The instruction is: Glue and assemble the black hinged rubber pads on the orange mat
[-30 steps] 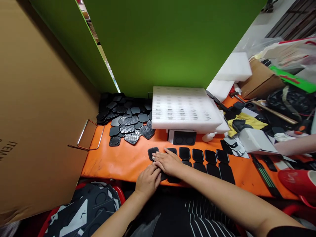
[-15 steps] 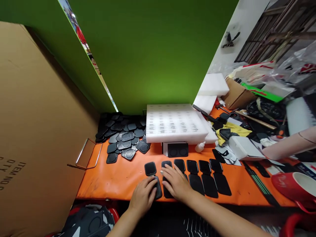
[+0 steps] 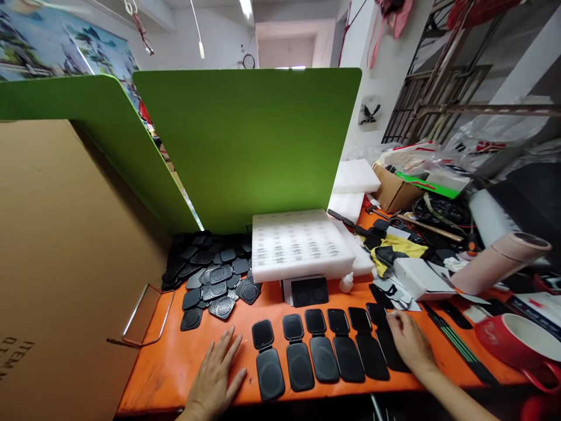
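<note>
Flat on the orange table cover (image 3: pixel 175 374), my left hand (image 3: pixel 214 374) lies with its fingers spread and nothing under them that I can see. Just right of it begins a row of several unfolded black hinged pads (image 3: pixel 300 365), each a small panel joined to a larger one. At the row's far end, my right hand (image 3: pixel 409 342) rests by the edge of the last black hinged pad (image 3: pixel 390 352), partly covering it. Its fingers are curled together, and whatever they pinch is hidden.
A heap of black ridged pads (image 3: pixel 214 290) lies behind my left hand, near a metal wire frame (image 3: pixel 146 316). Beyond the row stand a white foam block (image 3: pixel 302 271) and a small white bottle (image 3: pixel 346 283). A red mug (image 3: pixel 504 345) and pink tumbler (image 3: pixel 495 266) are at right.
My left hand has come off the leftmost pad and moved left onto the table cover. My right hand has shifted from the second pad to the row's right end. The view has tilted up.
</note>
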A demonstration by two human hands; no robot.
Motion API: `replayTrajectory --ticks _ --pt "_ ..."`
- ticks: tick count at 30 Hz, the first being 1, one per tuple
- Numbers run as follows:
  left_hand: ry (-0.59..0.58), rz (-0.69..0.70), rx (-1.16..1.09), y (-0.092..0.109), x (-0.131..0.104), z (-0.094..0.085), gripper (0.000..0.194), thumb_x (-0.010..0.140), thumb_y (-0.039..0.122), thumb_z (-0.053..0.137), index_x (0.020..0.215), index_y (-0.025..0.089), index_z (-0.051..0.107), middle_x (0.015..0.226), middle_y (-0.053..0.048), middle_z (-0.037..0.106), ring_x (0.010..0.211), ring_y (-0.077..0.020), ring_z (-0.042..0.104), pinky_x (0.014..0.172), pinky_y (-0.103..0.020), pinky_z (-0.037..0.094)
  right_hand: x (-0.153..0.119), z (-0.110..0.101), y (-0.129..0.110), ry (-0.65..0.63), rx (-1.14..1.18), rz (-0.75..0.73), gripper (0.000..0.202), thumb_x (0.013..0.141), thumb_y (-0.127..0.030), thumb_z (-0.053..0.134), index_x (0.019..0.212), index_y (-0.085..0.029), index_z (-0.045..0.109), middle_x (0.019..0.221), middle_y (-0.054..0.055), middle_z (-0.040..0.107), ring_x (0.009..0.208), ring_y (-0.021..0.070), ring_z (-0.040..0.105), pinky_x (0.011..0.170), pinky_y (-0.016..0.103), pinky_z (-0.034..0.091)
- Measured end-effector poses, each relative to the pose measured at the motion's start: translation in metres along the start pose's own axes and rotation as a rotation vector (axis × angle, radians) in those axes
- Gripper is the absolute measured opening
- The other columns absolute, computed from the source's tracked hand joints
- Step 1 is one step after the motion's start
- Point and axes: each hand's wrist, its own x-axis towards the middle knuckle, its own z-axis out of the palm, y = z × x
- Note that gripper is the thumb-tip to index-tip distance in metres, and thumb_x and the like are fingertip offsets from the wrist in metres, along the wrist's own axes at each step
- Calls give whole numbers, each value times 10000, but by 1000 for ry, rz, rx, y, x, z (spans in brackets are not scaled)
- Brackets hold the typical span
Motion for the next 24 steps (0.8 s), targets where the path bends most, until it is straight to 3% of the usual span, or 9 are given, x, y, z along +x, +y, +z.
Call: replayTrajectory --ticks 3,5,13,19,24 --pt "19 16 19 0 0 4 715 829 427 506 1446 202 225 1378 -111 465 1215 -265 490 952 -396 449 2 -3 13 -12 99 213 377 724 -599 330 758 -254 477 789 133 670 747 316 635 622 405 488" --pt "11 36 33 0 1 6 751 828 441 504 1454 168 191 1371 -135 468 1200 -272 505 943 -394 458 0 -3 13 -9 119 265 381 706 -612 329 759 -258 460 798 136 671 752 320 633 610 397 475" --pt "-57 22 25 1 -1 7 728 829 466 486 1432 141 242 1388 -169 436 1217 -296 484 947 -414 456 -3 2 3 -14 22 206 359 714 -590 333 763 -246 423 745 123 657 721 300 626 610 369 429" --pt "-107 13 18 1 -2 5 737 842 445 466 1451 145 180 1407 -162 411 1219 -283 483 962 -405 441 -3 6 10 5 25 159 417 721 -640 348 742 -236 452 663 86 631 617 260 601 549 330 403" --pt "-174 14 2 1 0 2 739 858 454 425 1461 149 126 1431 -164 374 1249 -291 448 978 -429 425 -5 6 9 45 6 89 476 768 -660 312 767 -216 484 657 83 621 651 256 598 571 323 397"
